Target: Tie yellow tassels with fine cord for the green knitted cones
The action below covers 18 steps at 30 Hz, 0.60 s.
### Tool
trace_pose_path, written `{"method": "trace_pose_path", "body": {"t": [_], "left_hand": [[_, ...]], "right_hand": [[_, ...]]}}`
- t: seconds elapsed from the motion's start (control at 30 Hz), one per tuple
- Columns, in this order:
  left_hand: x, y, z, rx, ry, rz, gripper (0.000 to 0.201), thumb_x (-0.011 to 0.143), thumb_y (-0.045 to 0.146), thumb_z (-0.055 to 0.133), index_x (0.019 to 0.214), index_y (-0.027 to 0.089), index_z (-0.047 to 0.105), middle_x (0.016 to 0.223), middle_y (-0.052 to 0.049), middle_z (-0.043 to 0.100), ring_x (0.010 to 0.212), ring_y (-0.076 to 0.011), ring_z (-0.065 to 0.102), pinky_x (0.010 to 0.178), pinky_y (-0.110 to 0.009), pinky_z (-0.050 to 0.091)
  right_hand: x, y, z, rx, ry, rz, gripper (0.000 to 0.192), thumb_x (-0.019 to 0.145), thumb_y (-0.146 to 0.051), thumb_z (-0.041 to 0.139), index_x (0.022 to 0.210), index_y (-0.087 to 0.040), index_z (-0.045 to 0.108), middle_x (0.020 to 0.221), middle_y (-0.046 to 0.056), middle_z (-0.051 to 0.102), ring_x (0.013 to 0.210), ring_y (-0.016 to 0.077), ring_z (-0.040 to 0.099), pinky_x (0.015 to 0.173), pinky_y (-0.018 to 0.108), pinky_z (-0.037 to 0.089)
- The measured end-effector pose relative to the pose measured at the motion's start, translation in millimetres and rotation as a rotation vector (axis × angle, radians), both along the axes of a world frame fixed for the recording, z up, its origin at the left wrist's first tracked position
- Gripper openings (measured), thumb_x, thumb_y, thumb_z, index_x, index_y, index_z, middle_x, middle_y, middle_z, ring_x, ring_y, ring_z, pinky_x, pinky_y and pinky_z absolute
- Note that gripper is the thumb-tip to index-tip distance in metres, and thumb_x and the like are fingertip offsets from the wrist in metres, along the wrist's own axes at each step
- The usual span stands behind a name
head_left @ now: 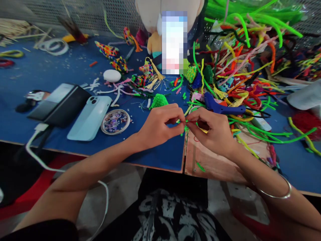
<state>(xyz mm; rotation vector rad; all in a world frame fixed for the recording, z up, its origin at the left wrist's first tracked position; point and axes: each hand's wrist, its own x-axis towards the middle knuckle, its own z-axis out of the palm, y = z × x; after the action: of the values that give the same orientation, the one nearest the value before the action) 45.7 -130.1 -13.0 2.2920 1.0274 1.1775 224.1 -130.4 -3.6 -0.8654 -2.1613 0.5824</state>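
Note:
Above the seam in the tabletop, my left hand [163,125] and my right hand [213,129] meet fingertip to fingertip. Both are closed in a pinch on a thin red thread [192,121], little of which shows between the fingers. A green fuzzy piece [159,101] lies just behind my left hand. Beyond my right hand rests a blue glue gun [223,106] among pipe cleaners. Bright green pipe cleaners [265,129] spread out to the right of that hand. A small green scrap [200,167] is on the bare wood [225,167] below it.
A round dish of beads [115,122], a light blue phone [89,118] and a black device [59,105] with a white cable [33,150] occupy the left. A lit, blurred screen [175,42] stands at the back. Tangled pipe cleaners [240,70] crowd the right.

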Motion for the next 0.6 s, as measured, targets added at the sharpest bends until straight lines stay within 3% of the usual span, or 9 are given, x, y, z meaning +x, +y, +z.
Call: {"method": "trace_pose_path", "body": {"t": [0.17,0.43,0.6], "left_hand": [[1,-1,-0.9,0.083,0.014,0.017,0.013,0.072,0.003,0.059,0.066,0.015,0.057,0.059,0.006,0.042,0.054,-0.0037,0.041,0.049,-0.016,0.032],[2,-2,-0.9,0.241,0.079,0.042,0.014,0.074,0.004,0.060,0.066,0.014,0.057,0.062,0.005,0.048,0.056,-0.0042,0.045,0.052,-0.016,0.037],[3,-2,-1.3,0.238,0.076,0.067,0.014,0.073,0.003,0.059,0.065,0.014,0.056,0.061,0.006,0.045,0.055,-0.0041,0.043,0.052,-0.016,0.036]], "right_hand": [[0,3,2.3,-0.010,-0.005,-0.004,0.007,0.080,-0.008,0.056,0.075,-0.013,0.059,0.065,-0.002,0.055,0.054,0.0046,0.042,0.050,0.019,0.033],[3,11,4.6,-0.475,0.124,0.066,0.012,0.078,-0.022,0.061,0.071,-0.014,0.057,0.060,-0.003,0.052,0.050,0.0062,0.044,0.045,0.020,0.034],[2,10,3.4,-0.379,0.105,0.011,0.009,0.079,-0.020,0.060,0.073,-0.013,0.060,0.063,-0.001,0.056,0.054,0.0069,0.047,0.049,0.020,0.037]]}}
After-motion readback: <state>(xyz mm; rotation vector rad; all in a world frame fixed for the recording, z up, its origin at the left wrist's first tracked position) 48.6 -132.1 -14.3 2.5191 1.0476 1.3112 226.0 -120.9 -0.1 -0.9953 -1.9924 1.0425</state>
